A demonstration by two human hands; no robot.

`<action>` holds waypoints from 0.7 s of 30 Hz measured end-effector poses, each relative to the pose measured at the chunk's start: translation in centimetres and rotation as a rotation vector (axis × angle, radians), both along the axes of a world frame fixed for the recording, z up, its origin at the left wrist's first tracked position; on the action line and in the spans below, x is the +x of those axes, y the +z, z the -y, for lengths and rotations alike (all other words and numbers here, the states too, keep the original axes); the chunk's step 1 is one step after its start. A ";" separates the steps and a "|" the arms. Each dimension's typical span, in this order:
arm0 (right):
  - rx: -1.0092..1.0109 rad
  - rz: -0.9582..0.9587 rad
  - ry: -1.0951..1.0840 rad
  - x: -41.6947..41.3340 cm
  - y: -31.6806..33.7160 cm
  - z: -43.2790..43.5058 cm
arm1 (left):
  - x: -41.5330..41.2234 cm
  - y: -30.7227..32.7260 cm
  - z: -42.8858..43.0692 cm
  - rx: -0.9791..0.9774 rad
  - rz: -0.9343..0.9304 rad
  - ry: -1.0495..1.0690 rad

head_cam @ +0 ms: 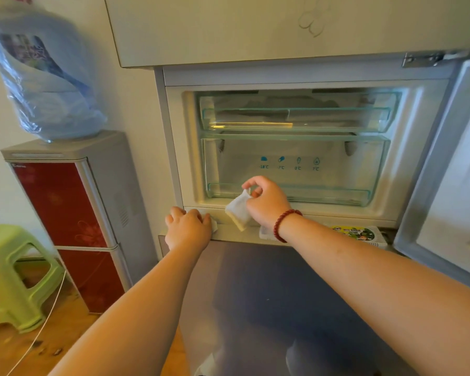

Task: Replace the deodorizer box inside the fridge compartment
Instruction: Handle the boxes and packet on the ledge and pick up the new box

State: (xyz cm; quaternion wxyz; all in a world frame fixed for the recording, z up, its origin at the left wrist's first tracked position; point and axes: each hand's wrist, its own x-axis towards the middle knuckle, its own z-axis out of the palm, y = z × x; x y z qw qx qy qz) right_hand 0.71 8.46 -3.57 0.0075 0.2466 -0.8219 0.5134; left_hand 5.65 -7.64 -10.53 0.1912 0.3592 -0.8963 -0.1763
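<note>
The fridge's middle compartment (307, 85) stands open, with two clear drawers (296, 169) inside. My right hand (267, 200) pinches a white sachet (238, 210) by its top corner; it hangs in front of the lower drawer's left end. My left hand (189, 227) rests on the ledge below the compartment, fingers curled over something small and white that I cannot make out. A white deodorizer box (358, 234) with a green and yellow label lies on the ledge at the right, partly behind my right wrist.
The compartment door (451, 169) is swung open on the right. Below is the closed grey lower door (282, 294). A red water dispenser (73, 213) with a blue bottle (41, 77) stands to the left, with a green stool (14, 272) on the wooden floor.
</note>
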 end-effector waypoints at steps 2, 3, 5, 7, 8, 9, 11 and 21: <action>0.030 -0.032 0.005 -0.1 0.3 -1.3 | 0.1 0.9 -0.8 -0.118 0.038 0.033; 0.035 -0.033 0.001 -0.3 0.3 -1.8 | 0.0 1.5 -1.3 -0.185 0.024 0.032; 0.029 -0.024 -0.016 -0.5 0.3 -2.8 | -0.4 2.6 -2.7 -0.231 -0.054 -0.055; -0.014 -0.013 -0.036 -0.8 0.2 -3.5 | -1.0 3.8 -4.6 -0.111 -0.128 -0.187; -0.051 0.004 -0.044 -0.8 0.2 -4.0 | -1.3 4.2 -5.7 -0.029 -0.153 -0.236; -0.091 0.033 -0.052 -0.8 0.2 -4.3 | -1.6 4.5 -6.7 0.031 -0.161 -0.279; -0.160 0.105 -0.070 -0.8 0.3 -4.8 | -2.1 5.0 -8.7 0.167 -0.163 -0.365; -0.453 0.509 -0.143 -2.7 -0.3 -7.6 | -3.8 6.2 -10.7 0.956 -0.473 -0.384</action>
